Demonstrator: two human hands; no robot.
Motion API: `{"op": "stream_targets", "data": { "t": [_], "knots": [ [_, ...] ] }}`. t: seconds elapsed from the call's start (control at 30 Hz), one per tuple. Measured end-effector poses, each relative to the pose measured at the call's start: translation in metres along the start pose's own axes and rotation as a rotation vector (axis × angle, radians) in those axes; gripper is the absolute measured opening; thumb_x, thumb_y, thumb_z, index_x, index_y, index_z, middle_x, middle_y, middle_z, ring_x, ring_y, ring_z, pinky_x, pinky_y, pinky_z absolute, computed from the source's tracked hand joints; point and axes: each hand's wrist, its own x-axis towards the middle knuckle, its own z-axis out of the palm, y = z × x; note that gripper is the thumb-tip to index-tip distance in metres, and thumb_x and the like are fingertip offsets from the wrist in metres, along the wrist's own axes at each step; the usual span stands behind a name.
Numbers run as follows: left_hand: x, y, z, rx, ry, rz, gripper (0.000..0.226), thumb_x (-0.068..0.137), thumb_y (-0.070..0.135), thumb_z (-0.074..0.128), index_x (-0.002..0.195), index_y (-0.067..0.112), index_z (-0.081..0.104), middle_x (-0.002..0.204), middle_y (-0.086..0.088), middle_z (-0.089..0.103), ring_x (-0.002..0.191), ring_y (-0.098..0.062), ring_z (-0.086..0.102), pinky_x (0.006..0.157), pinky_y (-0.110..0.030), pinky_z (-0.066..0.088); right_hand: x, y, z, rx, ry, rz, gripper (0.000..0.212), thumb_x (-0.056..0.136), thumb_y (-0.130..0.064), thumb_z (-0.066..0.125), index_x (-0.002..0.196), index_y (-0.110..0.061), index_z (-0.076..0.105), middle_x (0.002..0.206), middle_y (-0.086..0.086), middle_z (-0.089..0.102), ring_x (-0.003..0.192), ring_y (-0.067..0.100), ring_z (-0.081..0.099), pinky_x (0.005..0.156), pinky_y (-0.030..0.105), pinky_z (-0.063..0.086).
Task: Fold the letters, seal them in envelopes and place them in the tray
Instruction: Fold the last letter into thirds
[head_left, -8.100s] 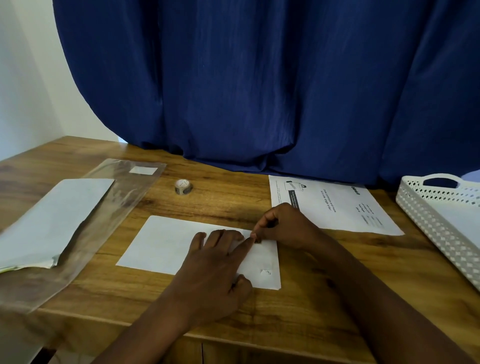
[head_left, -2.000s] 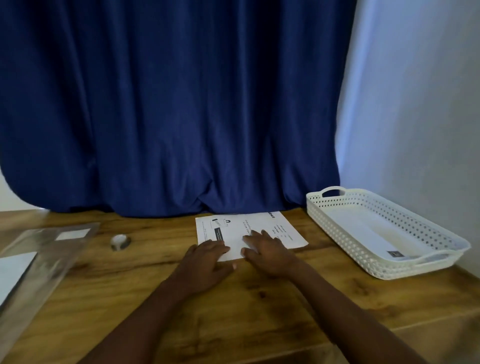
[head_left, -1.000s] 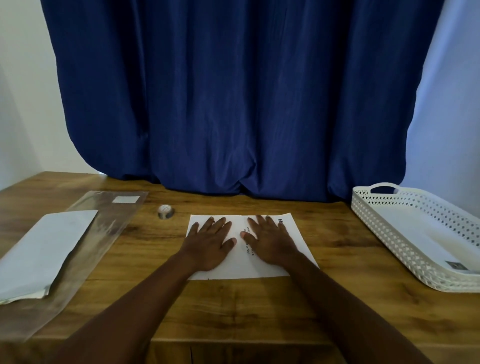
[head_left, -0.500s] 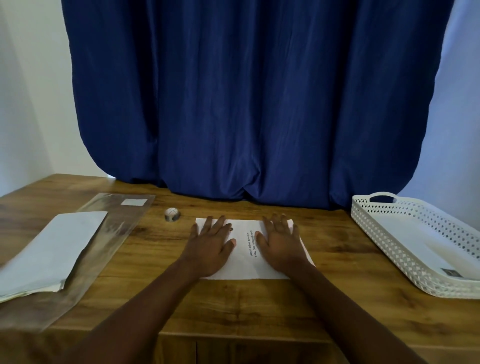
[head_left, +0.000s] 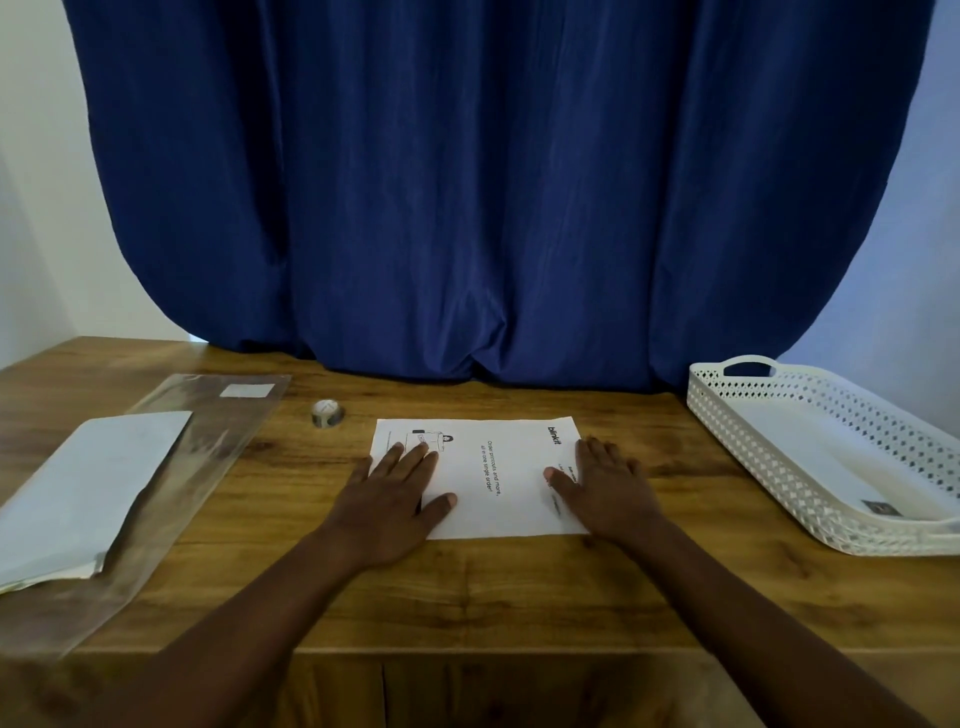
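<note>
Bare table (head_left: 649, 467) between letter (head_left: 498, 478) and tray (head_left: 727, 415).

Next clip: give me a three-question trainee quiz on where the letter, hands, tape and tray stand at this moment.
1. True or false: the letter is already folded.
2. The left hand and right hand: A) pinch a corner, B) rest flat on the sheet's two ends, C) hold the tape.
3. Fill in: the tray stands to the person's ____ and holds one white ____.

Key
1. False; it lies flat, print up.
2. B
3. right; envelope, as far as can be told.
</note>
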Motion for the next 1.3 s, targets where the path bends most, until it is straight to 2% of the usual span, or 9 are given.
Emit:
{"op": "stream_targets", "data": {
  "t": [0.17, 0.37, 0.5, 0.57, 0.7, 0.9, 1.03, 1.17, 1.3],
  "knots": [
    [0.002, 0.002, 0.003, -0.004, 0.027, -0.003, 0.083, 0.096, 0.075, 0.009, 0.164, 0.029, 0.0, 0.172, 0.007, -0.004, 0.159, -0.017, -0.006, 0.127, -0.05, -0.002, -0.001, 0.002, 0.003, 0.082, 0.123, 0.141, 0.105, 0.082, -0.087, 0.029, 0.158, -0.013, 0.026, 0.166, 0.011, 0.024, 0.152, 0.033, 0.02, 0.12, 0.052, 0.019],
    [0.002, 0.0, 0.007, -0.01, 0.06, -0.002, 0.086, 0.094, 0.077, 0.009, 0.164, 0.028, 0.003, 0.173, 0.005, 0.0, 0.159, -0.019, -0.003, 0.126, -0.052, -0.001, -0.006, 0.003, -0.011, 0.368, 0.246, 0.097, 0.045, 0.08, -0.059, 0.07, 0.116, -0.032, 0.062, 0.115, -0.006, 0.067, 0.1, 0.013, 0.063, 0.09, 0.044, 0.056],
    [0.003, 0.0, 0.007, -0.037, 0.041, -0.005, 0.086, 0.093, 0.078, 0.013, 0.164, 0.029, 0.004, 0.172, 0.006, 0.0, 0.159, -0.018, -0.004, 0.126, -0.052, -0.001, -0.002, 0.006, -0.027, 0.471, 0.274, 0.088, 0.03, 0.081, -0.039, 0.078, 0.104, -0.034, 0.06, 0.086, -0.015, 0.067, 0.073, 0.002, 0.062, 0.063, 0.028, 0.053],
    [0.004, 0.0, 0.003, -0.071, 0.019, -0.016, 0.085, 0.095, 0.077, 0.02, 0.164, 0.03, 0.007, 0.173, 0.007, 0.001, 0.159, -0.018, -0.003, 0.126, -0.053, 0.0, 0.008, 0.006, -0.033, 0.575, 0.218, 0.076, 0.033, 0.082, -0.031, 0.08, 0.108, -0.031, 0.06, 0.085, -0.011, 0.066, 0.075, 0.005, 0.063, 0.06, 0.026, 0.046],
    [0.013, 0.004, -0.015, -0.09, 0.029, -0.033, 0.082, 0.094, 0.075, 0.038, 0.162, 0.032, 0.021, 0.171, 0.006, 0.017, 0.157, -0.019, 0.012, 0.126, -0.057, 0.004, 0.028, 0.01, -0.049, 0.903, 0.006, 0.059, 0.037, 0.084, -0.018, 0.08, 0.116, -0.022, 0.062, 0.097, -0.006, 0.074, 0.079, 0.013, 0.074, 0.064, 0.027, 0.055],
    [0.05, 0.011, -0.037, -0.219, 0.084, 0.063, 0.064, 0.098, 0.065, 0.048, 0.154, 0.036, 0.04, 0.166, 0.005, 0.032, 0.151, -0.017, 0.028, 0.123, -0.048, 0.027, 0.04, 0.033, -0.047, 1.147, -0.233, 0.069, 0.033, 0.088, -0.02, 0.076, 0.12, -0.017, 0.068, 0.103, 0.004, 0.079, 0.092, 0.027, 0.077, 0.091, 0.052, 0.058],
    [0.066, 0.011, -0.024, -0.197, 0.037, 0.077, 0.064, 0.098, 0.066, 0.044, 0.155, 0.038, 0.036, 0.168, 0.004, 0.026, 0.155, -0.017, 0.019, 0.127, -0.049, 0.014, 0.037, 0.038, -0.048, 1.192, -0.317, 0.042, 0.03, 0.092, -0.021, 0.071, 0.121, -0.013, 0.069, 0.108, 0.009, 0.078, 0.098, 0.03, 0.075, 0.097, 0.055, 0.055],
    [0.07, 0.009, -0.011, -0.192, 0.079, 0.086, 0.064, 0.099, 0.068, 0.039, 0.156, 0.039, 0.034, 0.169, 0.006, 0.024, 0.156, -0.018, 0.015, 0.128, -0.049, 0.009, 0.028, 0.032, -0.055, 1.351, -0.425, 0.004, 0.046, 0.088, -0.045, 0.071, 0.124, -0.016, 0.069, 0.117, 0.016, 0.074, 0.106, 0.036, 0.072, 0.082, 0.048, 0.062],
    [0.067, 0.012, -0.008, -0.181, 0.105, 0.087, 0.063, 0.099, 0.067, 0.04, 0.156, 0.039, 0.035, 0.168, 0.005, 0.025, 0.156, -0.019, 0.016, 0.127, -0.048, 0.011, 0.016, 0.013, -0.061, 1.371, -0.465, -0.098, 0.075, 0.089, -0.075, 0.04, 0.127, -0.016, 0.065, 0.124, 0.01, 0.071, 0.11, 0.036, 0.069, 0.068, 0.036, 0.06]
  ]
}}
